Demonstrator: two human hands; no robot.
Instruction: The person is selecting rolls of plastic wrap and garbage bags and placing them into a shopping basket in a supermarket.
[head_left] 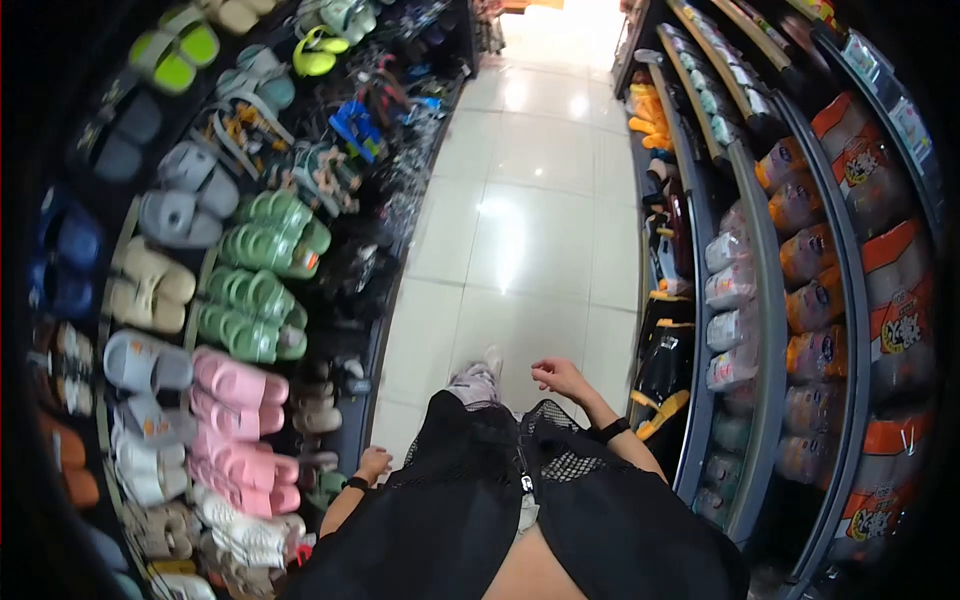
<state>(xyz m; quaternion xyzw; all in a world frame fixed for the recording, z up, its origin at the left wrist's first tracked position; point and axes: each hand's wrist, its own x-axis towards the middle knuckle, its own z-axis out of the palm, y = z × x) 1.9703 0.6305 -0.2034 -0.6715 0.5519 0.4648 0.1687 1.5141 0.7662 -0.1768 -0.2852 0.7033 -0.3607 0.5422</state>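
Observation:
My left hand [374,465] hangs low at my left side, beside the shoe shelves. Its fingers are loosely bent and hold nothing that I can see. Nearest to it are pink slippers [240,400] and a dark shelf edge. In front of my body, over the tiled floor, is my right hand [560,379]. Its fingers are slightly curled and apart, with nothing between them. A dark band [613,430] circles the right wrist. Black boots with yellow soles [662,365] stand on the rack to its right. Neither hand touches any goods.
A tiled aisle [510,200] runs ahead to a bright opening. Shelves on the left carry green sandals [262,300], beige slippers [150,285] and grey slippers [185,195]. On the right, curved racks hold white packs [730,315] and orange-labelled packs [815,305].

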